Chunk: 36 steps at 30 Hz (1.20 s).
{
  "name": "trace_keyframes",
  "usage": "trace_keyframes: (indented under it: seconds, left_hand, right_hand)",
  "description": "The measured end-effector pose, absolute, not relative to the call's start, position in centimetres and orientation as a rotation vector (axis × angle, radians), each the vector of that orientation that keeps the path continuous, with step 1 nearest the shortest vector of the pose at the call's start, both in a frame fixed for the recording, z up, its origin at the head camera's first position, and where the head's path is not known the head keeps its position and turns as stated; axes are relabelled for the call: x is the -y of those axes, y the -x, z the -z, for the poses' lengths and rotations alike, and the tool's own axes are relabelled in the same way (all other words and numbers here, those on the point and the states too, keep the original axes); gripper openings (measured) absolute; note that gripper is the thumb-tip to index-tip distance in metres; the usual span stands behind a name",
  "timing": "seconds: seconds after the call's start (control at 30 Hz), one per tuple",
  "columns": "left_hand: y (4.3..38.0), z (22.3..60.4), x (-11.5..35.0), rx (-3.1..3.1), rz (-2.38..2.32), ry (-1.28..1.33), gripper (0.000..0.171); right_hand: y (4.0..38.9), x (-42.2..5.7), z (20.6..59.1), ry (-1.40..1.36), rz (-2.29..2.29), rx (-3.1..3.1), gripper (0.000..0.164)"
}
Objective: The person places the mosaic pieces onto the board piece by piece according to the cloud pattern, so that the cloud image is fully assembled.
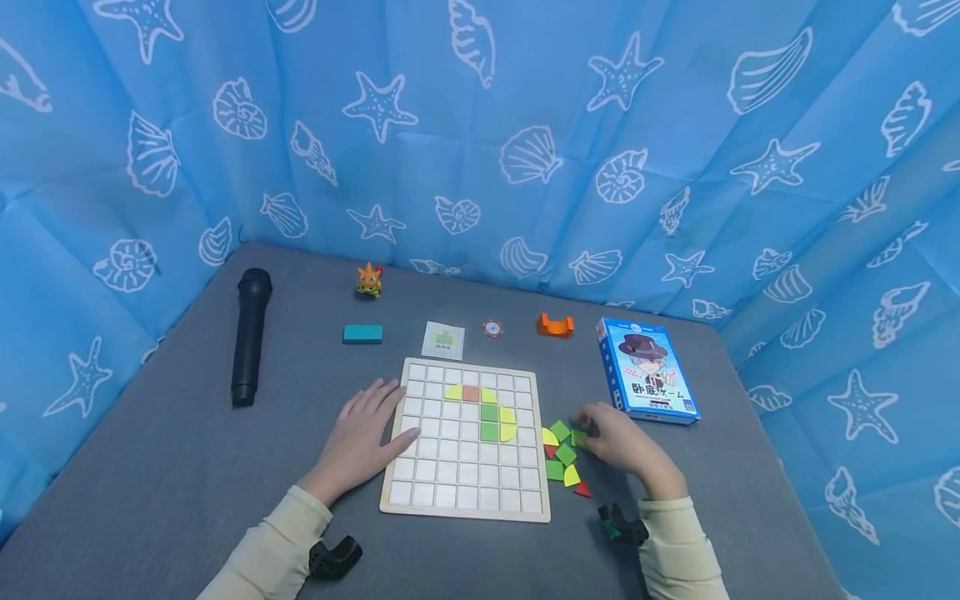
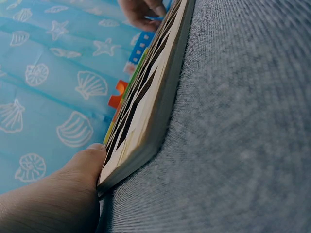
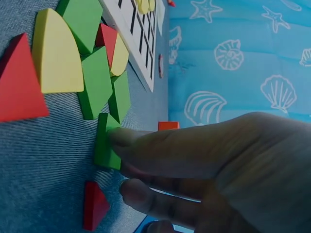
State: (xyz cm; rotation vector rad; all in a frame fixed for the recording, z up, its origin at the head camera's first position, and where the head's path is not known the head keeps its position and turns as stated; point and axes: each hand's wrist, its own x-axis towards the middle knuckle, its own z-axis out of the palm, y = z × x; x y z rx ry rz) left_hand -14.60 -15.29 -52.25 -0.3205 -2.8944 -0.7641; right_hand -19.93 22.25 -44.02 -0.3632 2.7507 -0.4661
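At three o'clock of the board [image 1: 446, 475], the right hand [image 1: 626, 446] pinches a green block [image 3: 103, 148]; only the right wrist view shows the red block [image 3: 95, 206] at its six. The left hand [image 1: 360, 433], fingers apart, touches the board at nine. Grey cloth [image 1: 172, 483] lies below, blue curtain [image 1: 480, 104] at twelve.
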Motion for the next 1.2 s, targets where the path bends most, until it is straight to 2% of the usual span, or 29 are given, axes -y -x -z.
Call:
trace_keyframes:
  seconds: [0.37,0.6,0.9,1.2]
  left_hand:
    - [14.5,52.5,15.2,2.890,0.760,0.318,0.073]
    - [14.5,52.4,15.2,2.880,0.771,0.329,0.072]
    - [14.6,52.4,15.4,2.898,0.759,0.321,0.073]
    - [14.7,52.3,15.3,2.906,0.765,0.320,0.072]
  right_hand:
    - [19.7,-22.3,44.0,0.337,0.486,-2.716,0.026]
    - [19.7,-22.4,44.0,0.304,0.537,-2.708,0.010]
    - [19.7,-21.8,43.1,0.299,0.595,-2.716,0.005]
    - [19.4,-19.3,43.1,0.424,0.817,-2.729,0.019]
